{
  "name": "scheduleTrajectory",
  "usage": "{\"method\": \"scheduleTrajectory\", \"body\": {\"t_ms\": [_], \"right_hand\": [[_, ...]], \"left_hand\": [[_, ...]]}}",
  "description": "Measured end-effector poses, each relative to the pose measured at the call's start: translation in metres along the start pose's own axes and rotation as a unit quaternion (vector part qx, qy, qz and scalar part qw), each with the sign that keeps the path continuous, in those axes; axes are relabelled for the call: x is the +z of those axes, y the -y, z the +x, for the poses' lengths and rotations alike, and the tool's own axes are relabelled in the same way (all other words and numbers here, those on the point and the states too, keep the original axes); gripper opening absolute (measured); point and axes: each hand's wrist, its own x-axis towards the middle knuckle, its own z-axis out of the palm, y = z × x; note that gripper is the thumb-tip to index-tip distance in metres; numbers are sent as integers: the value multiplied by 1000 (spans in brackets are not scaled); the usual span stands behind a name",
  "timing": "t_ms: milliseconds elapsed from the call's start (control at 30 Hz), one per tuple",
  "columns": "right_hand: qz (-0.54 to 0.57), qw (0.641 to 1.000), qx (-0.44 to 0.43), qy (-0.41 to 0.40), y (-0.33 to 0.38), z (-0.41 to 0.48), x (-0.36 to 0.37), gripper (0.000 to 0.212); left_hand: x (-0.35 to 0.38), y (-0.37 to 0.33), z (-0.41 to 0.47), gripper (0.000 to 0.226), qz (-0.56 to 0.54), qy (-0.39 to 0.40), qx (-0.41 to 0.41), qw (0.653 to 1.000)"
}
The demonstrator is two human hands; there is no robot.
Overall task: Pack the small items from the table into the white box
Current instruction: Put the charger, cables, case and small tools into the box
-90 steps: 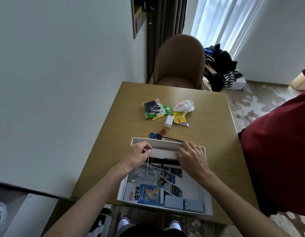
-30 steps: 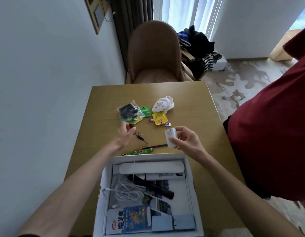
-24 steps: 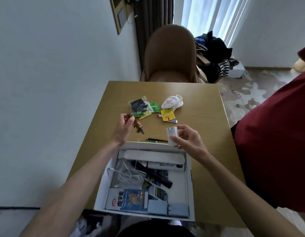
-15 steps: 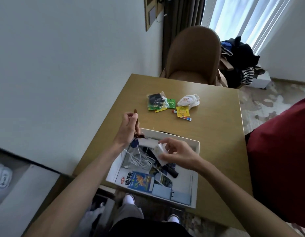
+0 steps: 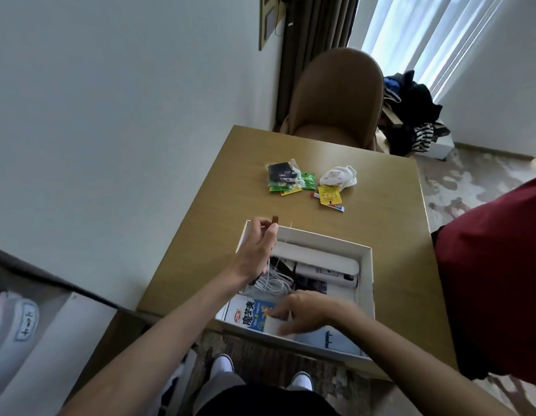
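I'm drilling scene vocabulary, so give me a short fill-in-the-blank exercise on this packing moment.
1. The right hand sets a small white block into the near part of the white ____.
2. The left hand pinches a small ____-coloured item above the box's far-left corner.
3. The yellow packet lies on the ____, outside the box.

Missing words: box; brown; table

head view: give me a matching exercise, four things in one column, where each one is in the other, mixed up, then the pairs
Things:
1. yellow packet
2. white cable
3. brown chair
4. small white block

Places:
A. in the right hand, low in the white box
B. behind the table's far edge
C. coiled inside the box
D. on the table beyond the box

Pairs: 1-D, 2-C, 3-B, 4-A
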Motion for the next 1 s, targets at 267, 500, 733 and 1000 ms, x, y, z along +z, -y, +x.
{"method": "scheduleTrajectory", "body": {"t_ms": [267, 500, 733, 1000], "right_hand": [[200, 933, 150, -259, -43, -60, -10, 23], [127, 886, 193, -401, -59, -99, -1, 18], [87, 874, 207, -431, -62, -113, 12, 19], [1, 887, 183, -425, -63, -101, 9, 24]], "left_hand": [[37, 18, 8, 21, 32, 126, -4, 992], [83, 33, 10, 26, 188, 222, 73, 954], [110, 49, 18, 26, 208, 266, -16, 941], [72, 56, 24, 27, 446, 309, 64, 838]]}}
